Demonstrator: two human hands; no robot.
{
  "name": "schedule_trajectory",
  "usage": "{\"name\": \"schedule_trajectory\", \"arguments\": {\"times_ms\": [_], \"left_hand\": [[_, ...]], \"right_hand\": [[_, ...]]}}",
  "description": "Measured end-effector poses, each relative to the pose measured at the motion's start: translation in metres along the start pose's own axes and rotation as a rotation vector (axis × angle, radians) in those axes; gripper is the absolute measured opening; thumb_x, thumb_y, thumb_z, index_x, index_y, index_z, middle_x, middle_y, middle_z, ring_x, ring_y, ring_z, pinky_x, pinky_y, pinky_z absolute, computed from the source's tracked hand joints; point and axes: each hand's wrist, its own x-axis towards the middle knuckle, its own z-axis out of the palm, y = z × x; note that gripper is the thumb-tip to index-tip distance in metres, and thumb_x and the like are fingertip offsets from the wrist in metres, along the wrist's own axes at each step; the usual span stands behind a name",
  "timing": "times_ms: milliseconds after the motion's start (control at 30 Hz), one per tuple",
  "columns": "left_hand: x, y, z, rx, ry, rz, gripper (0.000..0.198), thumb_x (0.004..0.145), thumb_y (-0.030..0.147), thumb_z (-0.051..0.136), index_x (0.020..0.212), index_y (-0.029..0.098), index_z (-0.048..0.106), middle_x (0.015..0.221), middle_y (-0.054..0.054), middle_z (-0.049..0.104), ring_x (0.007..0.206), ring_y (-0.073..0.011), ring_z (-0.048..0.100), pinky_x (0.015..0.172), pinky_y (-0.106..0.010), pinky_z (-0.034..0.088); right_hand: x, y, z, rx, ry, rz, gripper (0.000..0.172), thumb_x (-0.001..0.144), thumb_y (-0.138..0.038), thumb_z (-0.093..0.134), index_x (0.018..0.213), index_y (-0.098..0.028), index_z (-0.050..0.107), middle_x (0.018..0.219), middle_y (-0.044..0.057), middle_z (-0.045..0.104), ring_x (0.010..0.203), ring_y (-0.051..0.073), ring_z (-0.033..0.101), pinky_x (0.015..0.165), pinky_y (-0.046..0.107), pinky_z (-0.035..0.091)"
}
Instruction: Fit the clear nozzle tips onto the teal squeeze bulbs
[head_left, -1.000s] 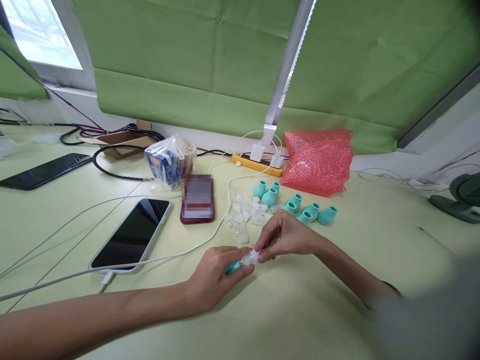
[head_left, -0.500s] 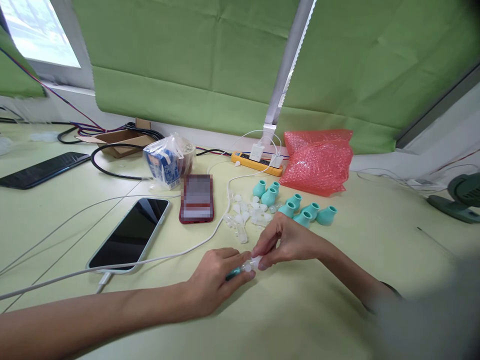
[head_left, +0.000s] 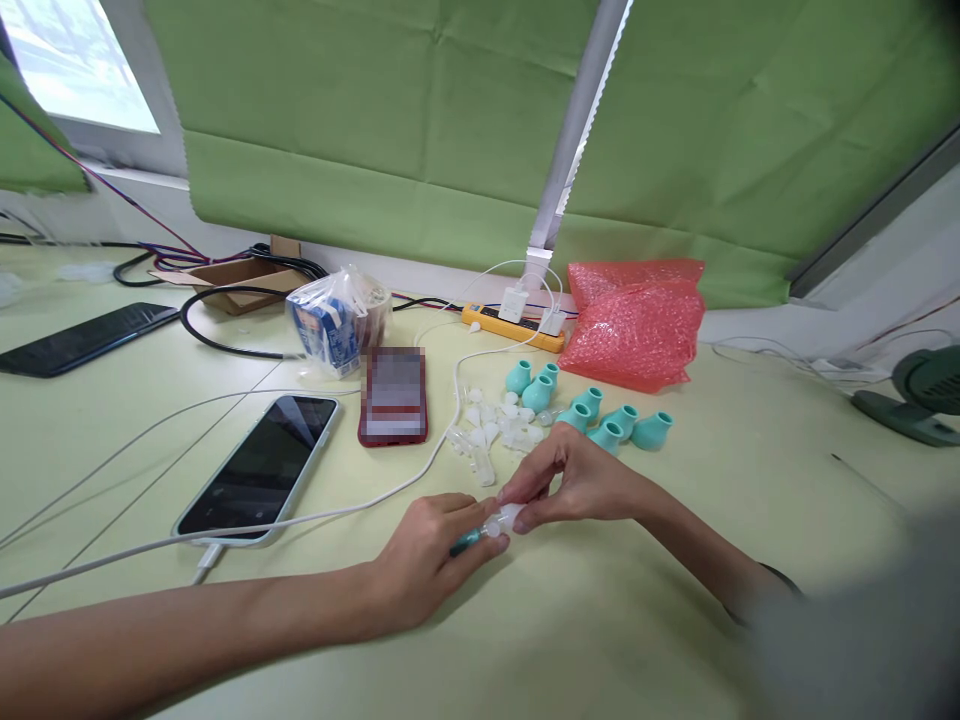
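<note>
My left hand [head_left: 433, 560] is closed round a teal rubber bulb [head_left: 466, 541], most of it hidden in the fingers. A clear plastic connector [head_left: 493, 528] sticks out of the bulb towards the right. At its far end my right hand [head_left: 566, 480] pinches a translucent white tip [head_left: 511, 516] between thumb and fingers. The tip and connector meet in one line, but whether they are fully joined I cannot tell. Just beyond my right hand lie small white and clear plastic parts [head_left: 480, 463], with several loose teal rubber bulbs [head_left: 652, 430] behind and to their right.
A white cable [head_left: 360, 507] crosses the table near my left hand. Two phones, one black-screened [head_left: 259, 468] and one red-cased [head_left: 394, 397], lie left of the parts. Further back are a bagged blue box [head_left: 328, 328], a yellow power strip [head_left: 510, 328] and red bubble wrap [head_left: 637, 325].
My right hand has shifted very slightly left, bringing the white tip a little closer to my left hand. Everything else looks the same.
</note>
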Motion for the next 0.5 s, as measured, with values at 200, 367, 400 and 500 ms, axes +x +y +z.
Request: {"name": "schedule_trajectory", "arguments": {"times_ms": [200, 367, 400, 500], "left_hand": [[-0.001, 0.000, 0.000, -0.001, 0.012, -0.002, 0.025, 0.085, 0.030, 0.038, 0.085, 0.015, 0.058, 0.064, -0.001, 0.048, 0.058, -0.0116, 0.047, 0.054, -0.021, 0.035], [-0.001, 0.001, 0.000, -0.058, 0.051, -0.040, 0.024, 0.083, 0.032, 0.042, 0.096, 0.017, 0.056, 0.076, -0.003, 0.058, 0.068, -0.0128, 0.053, 0.063, -0.022, 0.040], [-0.001, 0.002, 0.000, -0.079, 0.065, -0.057, 0.024, 0.082, 0.032, 0.043, 0.096, 0.017, 0.055, 0.079, -0.003, 0.060, 0.070, -0.0130, 0.054, 0.065, -0.022, 0.040], [-0.001, 0.003, -0.001, -0.132, 0.106, -0.076, 0.022, 0.080, 0.032, 0.046, 0.095, 0.018, 0.054, 0.083, -0.001, 0.061, 0.071, -0.0126, 0.055, 0.067, -0.022, 0.041]], "right_hand": [[-0.001, -0.002, 0.002, -0.011, 0.037, 0.024, 0.029, 0.055, -0.025, 0.071, 0.082, -0.017, 0.068, 0.070, 0.004, 0.068, 0.069, 0.018, 0.064, 0.060, 0.024, 0.053], [-0.003, -0.006, 0.005, 0.013, 0.100, 0.119, 0.036, 0.051, -0.027, 0.073, 0.085, -0.016, 0.066, 0.074, 0.005, 0.068, 0.074, 0.020, 0.064, 0.062, 0.025, 0.054], [-0.004, -0.008, 0.005, 0.017, 0.112, 0.127, 0.037, 0.051, -0.028, 0.073, 0.084, -0.015, 0.066, 0.075, 0.006, 0.068, 0.074, 0.020, 0.064, 0.063, 0.026, 0.054], [-0.005, -0.015, 0.004, -0.001, 0.136, 0.115, 0.033, 0.052, -0.029, 0.072, 0.082, -0.015, 0.067, 0.076, 0.005, 0.068, 0.070, 0.017, 0.063, 0.063, 0.025, 0.053]]}}
